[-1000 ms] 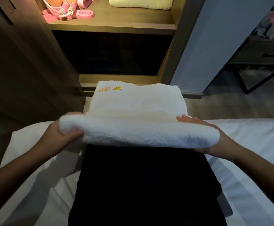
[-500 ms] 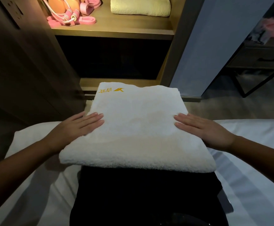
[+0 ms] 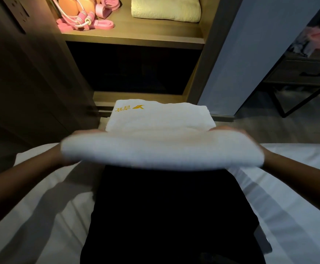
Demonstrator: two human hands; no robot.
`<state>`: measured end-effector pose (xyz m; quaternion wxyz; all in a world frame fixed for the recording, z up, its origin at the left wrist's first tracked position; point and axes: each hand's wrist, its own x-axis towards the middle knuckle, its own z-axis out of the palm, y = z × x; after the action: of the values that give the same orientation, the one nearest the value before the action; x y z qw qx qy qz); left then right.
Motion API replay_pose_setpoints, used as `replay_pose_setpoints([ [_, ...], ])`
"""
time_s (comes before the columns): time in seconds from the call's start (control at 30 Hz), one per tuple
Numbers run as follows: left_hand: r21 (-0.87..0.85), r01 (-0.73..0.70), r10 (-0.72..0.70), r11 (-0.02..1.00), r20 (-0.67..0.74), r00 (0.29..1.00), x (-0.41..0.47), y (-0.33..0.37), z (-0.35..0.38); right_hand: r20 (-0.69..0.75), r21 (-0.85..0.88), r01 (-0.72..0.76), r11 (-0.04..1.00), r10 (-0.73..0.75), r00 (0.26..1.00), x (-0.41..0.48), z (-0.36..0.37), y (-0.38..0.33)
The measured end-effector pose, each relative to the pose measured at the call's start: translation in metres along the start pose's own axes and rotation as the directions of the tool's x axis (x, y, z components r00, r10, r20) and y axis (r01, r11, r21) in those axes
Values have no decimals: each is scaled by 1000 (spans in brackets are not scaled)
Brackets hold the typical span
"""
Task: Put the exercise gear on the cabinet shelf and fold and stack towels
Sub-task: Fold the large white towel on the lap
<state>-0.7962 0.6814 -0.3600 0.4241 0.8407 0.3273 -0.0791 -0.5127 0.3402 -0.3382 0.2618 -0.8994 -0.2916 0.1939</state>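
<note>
Though blur softens them, our left hand [image 3: 60, 156] and right hand [image 3: 268, 156] each clasp an end of the folded white towel [image 3: 161, 141], at its 9 and 3 o'clock. Its near edge is raised over the black cloth [image 3: 170, 216] on the bed [image 3: 41, 216], with the shelf [image 3: 136, 35] at 12 o'clock.

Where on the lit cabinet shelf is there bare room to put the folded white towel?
The shelf has a bare strip along its front edge, and a narrow gap between the pale towel and the pink exercise gear. The left end is crowded. Neither patch looks wide enough for the white towel; on top of the pale towel seems best.
</note>
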Motion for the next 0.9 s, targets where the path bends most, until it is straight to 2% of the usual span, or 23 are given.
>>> replay_pose_setpoints([
  [0.03,-63,26,-36,998,-175,984,4,2,-3,22,91,-69,993,67,998,6,-1,0],
  [0.07,-189,-18,-28,982,-240,970,11,14,-4,37,257,1,966,-11,999,12,-4,-2],
  [0.1,-302,-118,42,946,-247,968,6,26,-5,22,399,37,916,-50,998,15,-7,-6],
  [0.13,-416,-136,42,899,-227,973,8,33,-6,16,504,30,863,-44,999,16,-10,-14],
  [0.17,-489,-115,0,865,-228,974,10,39,-8,6,533,11,846,-17,1000,18,-12,-14],
  [0.23,-532,-31,-104,846,-222,969,28,49,-3,-1,555,-82,828,99,995,30,-4,-22],
  [0.3,-506,71,-200,860,-207,958,40,58,0,92,566,-267,780,261,961,41,-2,-24],
  [0.37,-470,170,-301,866,-218,928,48,67,0,192,576,-388,719,342,920,47,-5,-21],
  [0.43,-449,224,-350,865,-219,911,54,74,-3,202,590,-408,696,362,910,51,-5,-18],
  [0.57,-443,321,-437,837,-187,880,63,78,-4,131,615,-376,693,380,916,52,7,-12],
  [0.67,-426,430,-504,796,-75,860,66,90,0,83,584,-366,725,395,915,57,15,-9],
  [0.77,-462,490,-549,739,7,836,62,105,-2,124,502,-404,765,399,909,64,11,-14],
  [0.8,-435,493,-558,754,-27,830,64,105,-4,131,444,-416,794,401,907,66,8,-18],
  [0.83,-311,471,-524,826,-112,845,64,102,-6,112,373,-409,833,397,911,68,5,-22],
  [0.87,-98,415,-426,904,-249,870,64,99,-8,68,285,-384,878,381,922,70,3,-24],
  [0.9,129,320,-249,938,-391,886,65,96,-10,3,163,-327,931,331,944,72,-1,-26],
])
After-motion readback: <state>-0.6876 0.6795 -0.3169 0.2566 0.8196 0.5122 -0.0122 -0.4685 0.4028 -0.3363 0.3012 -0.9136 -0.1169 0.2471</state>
